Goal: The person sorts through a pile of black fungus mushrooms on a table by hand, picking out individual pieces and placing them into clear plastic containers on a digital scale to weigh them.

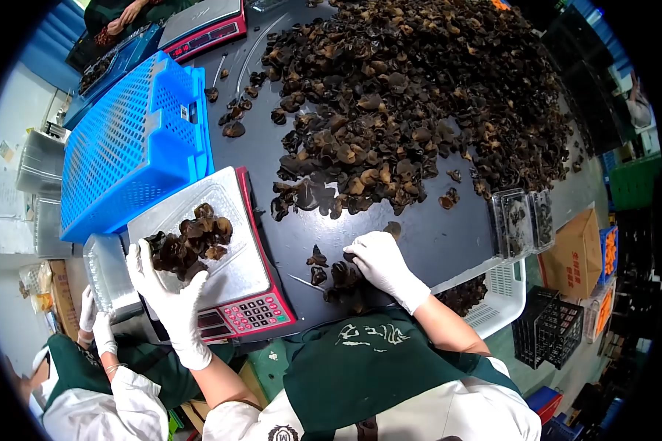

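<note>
My left hand point(165, 294), in a white glove, has its fingers and thumb spread at the near edge of a clear plastic tray point(232, 257). Dark brown wood ear mushrooms point(206, 231) lie in that tray, which rests on the metal plate of a red digital scale point(261, 312). My right hand point(386, 268), also gloved, is over the dark table with fingers bent and closed at a dark wood ear piece, partly hidden by the fingertips. Just below it is a small group of loose wood ears point(342, 283).
A large heap of wood ears point(404, 103) covers the far table. A blue basket point(125, 140) stands left, beyond the scale. Filled clear boxes point(513, 224) sit at the right edge, above a white crate point(504, 301). A co-worker's gloved hands point(103, 331) are near stacked clear trays point(110, 272).
</note>
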### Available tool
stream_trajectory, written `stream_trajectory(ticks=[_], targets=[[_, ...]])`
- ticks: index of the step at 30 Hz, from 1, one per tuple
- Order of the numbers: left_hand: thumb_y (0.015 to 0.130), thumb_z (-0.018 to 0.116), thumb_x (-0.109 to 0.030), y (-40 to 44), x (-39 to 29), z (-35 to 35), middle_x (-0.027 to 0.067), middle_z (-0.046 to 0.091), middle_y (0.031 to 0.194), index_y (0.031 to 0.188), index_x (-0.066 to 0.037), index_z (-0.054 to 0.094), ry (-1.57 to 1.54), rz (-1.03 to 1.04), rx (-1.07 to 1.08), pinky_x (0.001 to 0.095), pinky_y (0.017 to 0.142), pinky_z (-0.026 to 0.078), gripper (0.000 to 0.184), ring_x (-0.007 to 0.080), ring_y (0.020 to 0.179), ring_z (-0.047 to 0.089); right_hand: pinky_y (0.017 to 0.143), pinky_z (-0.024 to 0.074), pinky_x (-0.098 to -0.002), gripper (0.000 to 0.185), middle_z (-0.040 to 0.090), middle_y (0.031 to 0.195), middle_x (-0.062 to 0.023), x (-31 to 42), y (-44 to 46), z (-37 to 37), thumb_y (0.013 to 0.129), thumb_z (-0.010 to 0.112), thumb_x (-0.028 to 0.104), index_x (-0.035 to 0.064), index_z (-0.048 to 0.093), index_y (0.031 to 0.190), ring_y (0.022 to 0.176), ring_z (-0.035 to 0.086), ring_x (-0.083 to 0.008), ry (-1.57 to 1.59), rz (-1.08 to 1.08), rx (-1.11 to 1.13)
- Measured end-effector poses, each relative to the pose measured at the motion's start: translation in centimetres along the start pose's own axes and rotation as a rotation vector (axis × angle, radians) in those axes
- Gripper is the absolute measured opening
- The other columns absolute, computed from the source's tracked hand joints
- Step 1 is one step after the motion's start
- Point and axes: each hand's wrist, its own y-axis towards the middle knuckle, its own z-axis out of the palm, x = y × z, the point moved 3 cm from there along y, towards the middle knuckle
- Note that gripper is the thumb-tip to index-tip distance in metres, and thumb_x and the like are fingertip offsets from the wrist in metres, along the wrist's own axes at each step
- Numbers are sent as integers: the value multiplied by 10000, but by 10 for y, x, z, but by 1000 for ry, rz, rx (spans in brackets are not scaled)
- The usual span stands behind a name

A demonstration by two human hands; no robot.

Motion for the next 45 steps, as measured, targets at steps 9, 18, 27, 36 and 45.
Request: stream_trajectory(ticks=[9, 18, 27, 36, 45], targets=[[820, 660, -74, -42, -124, 75, 118, 651, 1000, 1088, -66, 642, -569, 196, 540, 375, 846, 486, 269, 296, 960, 605, 760, 491, -247, 273, 642, 985, -56, -28, -33, -47, 940, 548, 109, 2, 596, 1186, 819, 591, -102, 1008, 575, -334], [753, 619, -41, -103, -143, 162, 85, 561, 960, 1089, -72, 609, -242, 417, 678, 340, 689, 501, 337, 262, 815, 563, 664, 480, -235, 325, 646, 904, -88, -45, -62, -34, 983, 497, 203, -47, 597, 1165, 707, 569, -117, 1396, 693, -382], [698, 730, -45, -87, -133, 154, 74, 629, 889, 943, -73, 598, -462, 248, 631, 304, 675, 488, 280, 195, 756, 597, 673, 480, -252, 287, 634, 894, -95, -35, -57, -33, 984, 496, 222, -34, 598, 1061, 713, 574, -142, 1569, 756, -359], [870, 586, 39, -93, -142, 153, 35, 613, 990, 1124, -30, 579, -1420, -705, 1094, 245, 752, 473, 263, 100, 828, 571, 665, 460, -224, 139, 637, 881, -54, -23, -55, -46, 884, 639, 97, -4, 631, 979, 704, 555, -94, 1311, 688, -300], [959, 431, -202, -134, -142, 163, 132, 582, 1118, 1151, -66, 549, -1909, -1631, 1280, 443, 866, 507, 264, 294, 1017, 591, 904, 446, -361, 245, 636, 1033, -56, 48, -33, -66, 753, 751, 185, 83, 691, 967, 1029, 575, -249, 655, 69, -34]])
